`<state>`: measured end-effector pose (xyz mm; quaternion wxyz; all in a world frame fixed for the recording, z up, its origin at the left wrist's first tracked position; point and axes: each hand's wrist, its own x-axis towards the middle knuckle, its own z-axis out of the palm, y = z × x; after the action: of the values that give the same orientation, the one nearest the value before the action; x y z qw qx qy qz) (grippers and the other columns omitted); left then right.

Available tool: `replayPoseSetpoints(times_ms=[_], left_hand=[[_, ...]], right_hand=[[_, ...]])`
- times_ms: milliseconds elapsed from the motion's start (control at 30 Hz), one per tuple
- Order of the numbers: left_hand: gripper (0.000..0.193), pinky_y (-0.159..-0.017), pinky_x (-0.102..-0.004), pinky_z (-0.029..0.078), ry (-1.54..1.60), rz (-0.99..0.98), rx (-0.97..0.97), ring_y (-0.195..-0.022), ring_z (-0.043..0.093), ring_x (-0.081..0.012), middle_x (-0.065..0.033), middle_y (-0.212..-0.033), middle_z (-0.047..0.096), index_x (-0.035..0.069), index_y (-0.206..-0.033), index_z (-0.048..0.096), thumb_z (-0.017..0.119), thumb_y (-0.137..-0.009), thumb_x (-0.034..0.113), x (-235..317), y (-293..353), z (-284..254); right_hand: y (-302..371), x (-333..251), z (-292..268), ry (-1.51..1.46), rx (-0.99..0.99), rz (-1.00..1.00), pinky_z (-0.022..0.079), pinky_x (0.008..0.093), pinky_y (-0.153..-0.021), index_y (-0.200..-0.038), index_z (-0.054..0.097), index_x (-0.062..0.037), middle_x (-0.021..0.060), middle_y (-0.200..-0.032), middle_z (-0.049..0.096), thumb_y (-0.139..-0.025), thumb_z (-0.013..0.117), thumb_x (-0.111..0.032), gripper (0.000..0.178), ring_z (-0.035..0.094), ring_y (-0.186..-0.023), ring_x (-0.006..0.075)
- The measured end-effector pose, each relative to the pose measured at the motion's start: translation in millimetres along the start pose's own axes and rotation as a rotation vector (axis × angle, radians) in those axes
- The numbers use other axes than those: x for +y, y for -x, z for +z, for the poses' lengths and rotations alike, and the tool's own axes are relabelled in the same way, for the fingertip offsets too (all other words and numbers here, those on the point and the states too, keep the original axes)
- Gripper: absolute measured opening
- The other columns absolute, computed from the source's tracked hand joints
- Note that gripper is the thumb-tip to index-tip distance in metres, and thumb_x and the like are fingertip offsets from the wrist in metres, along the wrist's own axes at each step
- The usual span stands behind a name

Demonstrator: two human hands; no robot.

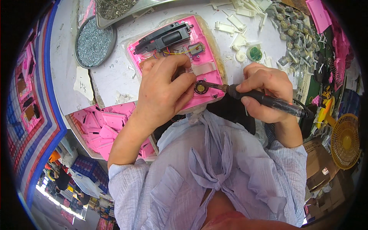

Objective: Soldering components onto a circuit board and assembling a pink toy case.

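Observation:
A pink plastic housing point(209, 42) lies on the worktable in front of me. Inside it are a long black plastic assembly point(168, 38), a small metal-and-grey motor unit point(195, 49) with thin coloured wires, and a round black speaker-like disc point(201, 89). My left hand point(165, 86) reaches over the housing, thumb and fingertips pinched together above its middle; whatever is between them is hidden. My right hand point(268, 86) is closed around the black handle of a soldering iron point(276, 104). The iron's tip points left, at the edge of the round disc.
Small screws fill a round dish point(96, 42); a metal tray point(115, 9) is behind it. Small motors point(295, 34) are heaped at far right, near white plastic parts point(237, 23). Pink pieces fill a box point(103, 128) at lower left. A yellow fan point(346, 141) stands at right.

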<state>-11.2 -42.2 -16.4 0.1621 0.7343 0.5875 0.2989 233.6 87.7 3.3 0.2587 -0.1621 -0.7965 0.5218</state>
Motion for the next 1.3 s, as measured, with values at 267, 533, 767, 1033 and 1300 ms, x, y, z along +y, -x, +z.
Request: replayPoseSetpoints(times_ms=[267, 533, 767, 1033, 1300], left_hand=[[0.025, -0.084, -0.0402, 0.04, -0.003, 0.002, 0.014, -0.092, 0.063, -0.023, -0.0061, -0.109, 0.063, 0.01, -0.092, 0.069, 0.08, -0.07, 0.01, -0.7, 0.3, 1.9], [0.027, -0.087, -0.0395, 0.043, -0.023, 0.002, -0.018, -0.095, 0.064, -0.025, -0.0077, -0.109, 0.064, 0.009, -0.093, 0.07, 0.081, -0.069, 0.006, -1.6, 1.1, -4.7], [0.022, -0.085, -0.0445, 0.047, -0.042, 0.028, 0.048, -0.095, 0.062, -0.0324, -0.0131, -0.106, 0.064, 0.007, -0.09, 0.068, 0.079, -0.072, 0.006, -6.2, 5.2, 7.9], [0.022, -0.087, -0.0412, 0.046, -0.049, -0.015, -0.008, -0.095, 0.059, -0.0311, -0.0146, -0.108, 0.063, 0.004, -0.092, 0.068, 0.076, -0.073, -0.001, 9.3, -2.2, 5.6], [0.022, -0.088, -0.0418, 0.043, -0.065, -0.014, 0.029, -0.094, 0.059, -0.0295, -0.0119, -0.107, 0.063, 0.008, -0.091, 0.069, 0.079, -0.071, 0.005, 5.6, 3.1, 5.2]], right_hand=[[7.0, -4.1, -15.8, -0.033, 0.022, -0.001, 0.042, 0.0332, -0.058, -0.093, 0.072, 0.0005, 0.0051, -0.063, 0.057, -0.07, 0.077, -0.004, 0.024, 0.052, -0.057, 0.0207], [77.7, -12.2, -77.1, -0.079, 0.593, 0.08, 0.052, 0.0462, -0.098, -0.108, 0.065, 0.0075, 0.0173, -0.102, 0.069, -0.085, 0.071, -0.013, 0.032, 0.069, -0.098, 0.0305], [152.8, -18.6, -143.8, 0.025, 1.212, 0.096, 0.062, 0.0325, -0.085, -0.111, 0.066, 0.0054, 0.0148, -0.103, 0.07, -0.095, 0.063, -0.003, 0.018, 0.072, -0.093, 0.0234], [162.4, -27.2, -187.9, 0.189, 1.453, 0.15, 0.043, 0.017, -0.06, -0.097, 0.071, 0.0007, 0.0022, -0.083, 0.067, -0.089, 0.069, 0.001, 0.008, 0.057, -0.066, 0.0056], [167.6, -27.0, -210.0, 0.328, 1.512, 0.162, 0.049, 0.0225, -0.069, -0.091, 0.072, -0.0005, 0.0032, -0.088, 0.068, -0.088, 0.069, -0.001, 0.005, 0.061, -0.072, 0.011]])
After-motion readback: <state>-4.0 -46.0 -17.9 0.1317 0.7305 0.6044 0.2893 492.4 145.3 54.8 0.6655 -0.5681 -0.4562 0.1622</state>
